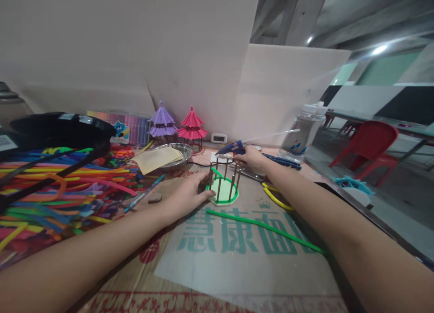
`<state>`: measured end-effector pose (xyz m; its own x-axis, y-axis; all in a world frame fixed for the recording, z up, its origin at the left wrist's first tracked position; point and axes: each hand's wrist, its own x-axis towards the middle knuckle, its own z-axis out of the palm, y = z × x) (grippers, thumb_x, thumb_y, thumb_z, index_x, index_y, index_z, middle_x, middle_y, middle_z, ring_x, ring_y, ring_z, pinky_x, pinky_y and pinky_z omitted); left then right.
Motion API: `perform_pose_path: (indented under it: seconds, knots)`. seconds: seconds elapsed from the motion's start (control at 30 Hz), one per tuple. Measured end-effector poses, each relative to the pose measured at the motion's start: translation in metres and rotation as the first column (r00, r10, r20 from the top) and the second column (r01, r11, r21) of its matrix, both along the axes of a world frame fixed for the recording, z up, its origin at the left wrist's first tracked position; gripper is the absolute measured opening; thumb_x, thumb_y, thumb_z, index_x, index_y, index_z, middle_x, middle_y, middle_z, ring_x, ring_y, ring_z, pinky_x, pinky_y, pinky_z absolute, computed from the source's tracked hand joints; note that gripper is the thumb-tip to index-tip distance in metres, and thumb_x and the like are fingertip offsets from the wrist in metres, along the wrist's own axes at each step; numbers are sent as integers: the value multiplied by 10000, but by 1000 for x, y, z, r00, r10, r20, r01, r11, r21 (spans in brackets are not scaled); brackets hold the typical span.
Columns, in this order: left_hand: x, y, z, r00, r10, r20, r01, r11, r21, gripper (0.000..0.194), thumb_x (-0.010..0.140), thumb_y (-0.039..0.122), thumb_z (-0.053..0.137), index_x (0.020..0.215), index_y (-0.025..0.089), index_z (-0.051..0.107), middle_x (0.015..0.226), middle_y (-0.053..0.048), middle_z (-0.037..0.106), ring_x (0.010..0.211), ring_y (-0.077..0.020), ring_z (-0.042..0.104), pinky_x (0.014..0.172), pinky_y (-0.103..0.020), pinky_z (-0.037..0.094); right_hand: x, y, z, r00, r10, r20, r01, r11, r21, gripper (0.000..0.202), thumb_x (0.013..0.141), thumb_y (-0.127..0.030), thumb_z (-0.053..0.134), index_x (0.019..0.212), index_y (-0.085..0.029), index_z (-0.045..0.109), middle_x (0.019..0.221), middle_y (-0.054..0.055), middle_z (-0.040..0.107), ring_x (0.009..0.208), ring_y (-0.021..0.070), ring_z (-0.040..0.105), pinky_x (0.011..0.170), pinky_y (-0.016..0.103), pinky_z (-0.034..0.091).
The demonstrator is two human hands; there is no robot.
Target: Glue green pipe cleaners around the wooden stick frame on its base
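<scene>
A small model frame (233, 186) of upright brown posts stands on a pale base edged with a green ring. My left hand (190, 191) is at its left side, thumb and fingers closed about the edge of the base and a nearby post. My right hand (253, 158) grips a blue glue gun (233, 147) behind the frame, its nozzle pointing left. A short green strip slants inside the posts. In front lies a long green pipe cleaner (264, 225), its right end passing close to my right forearm.
Colourful pipe cleaners (81, 182) heap at left beside a black bowl-like object (64, 127). Purple (162, 120) and pink (192, 123) model pavilions stand behind a metal plate (185, 151). A water bottle (301, 132), blue pliers-like tool (281, 161) and yellow strips (276, 198) are at right.
</scene>
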<state>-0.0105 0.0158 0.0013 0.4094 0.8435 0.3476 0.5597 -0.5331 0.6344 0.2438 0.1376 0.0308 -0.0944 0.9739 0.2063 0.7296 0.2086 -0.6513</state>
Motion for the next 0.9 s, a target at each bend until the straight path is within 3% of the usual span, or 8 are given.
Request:
perform_pose_path:
  seconds: [0.13, 0.27, 0.43, 0.57, 0.7, 0.83, 0.9]
  knots:
    - [1, -1, 1, 1000, -26, 13, 26, 1000, -3, 272, 853, 268, 618, 1109, 181, 592, 1060, -78, 677, 1013, -260, 632, 942, -413, 501, 5, 2, -4, 997, -75, -9, 75, 997, 0, 177, 810, -231, 710, 943, -120, 676, 656, 59, 700, 646, 198, 655, 599, 273, 490]
    - [0, 0, 0, 999, -18, 40, 18, 1000, 18, 262, 858, 263, 613, 1105, 183, 582, 1050, -70, 676, 991, -247, 634, 907, -386, 511, 14, -8, 9, 994, -101, -37, 101, 995, 8, 175, 814, -252, 699, 906, -103, 692, 737, 96, 727, 722, 227, 684, 636, 282, 495]
    - [-2, 6, -4, 993, 49, 104, -52, 998, 22, 234, 879, 272, 586, 1086, 167, 556, 1113, -101, 642, 1067, -261, 611, 930, -410, 505, 25, -41, 34, 985, -12, -173, 14, 1000, 7, 247, 892, -284, 613, 1073, -137, 692, 970, 128, 763, 904, 232, 727, 745, 289, 539]
    - [-4, 12, -10, 983, 88, 163, -95, 995, 36, 224, 872, 263, 590, 1072, 175, 546, 1115, -103, 641, 1059, -261, 624, 907, -404, 522, 37, -79, 42, 932, 171, -319, -142, 984, 112, 314, 849, -333, 667, 1128, -188, 676, 1160, 110, 729, 960, 243, 723, 843, 343, 549]
    - [-6, 16, -14, 980, 80, 185, -88, 995, 38, 245, 867, 259, 600, 1093, 181, 545, 1142, -105, 641, 1064, -262, 628, 894, -402, 529, 46, -111, 45, 903, 317, -288, -310, 948, 71, 337, 812, -422, 708, 1069, -205, 692, 1035, 70, 743, 793, 206, 713, 792, 352, 545]
    - [-7, 17, -14, 983, 62, 173, -73, 995, 62, 229, 871, 265, 607, 1081, 191, 556, 1121, -89, 643, 1048, -253, 629, 889, -394, 526, 46, -128, 49, 925, 344, -164, -349, 937, 0, 371, 812, -557, 652, 848, -190, 695, 745, 42, 695, 686, 202, 652, 682, 334, 510]
    - [-6, 16, -13, 987, 71, 145, -82, 994, 68, 232, 867, 260, 613, 1081, 191, 557, 1116, -85, 642, 1030, -249, 631, 884, -394, 524, 43, -133, 51, 934, 356, -43, -356, 935, 8, 431, 833, -610, 585, 747, -199, 680, 706, 44, 682, 701, 217, 644, 689, 345, 498]
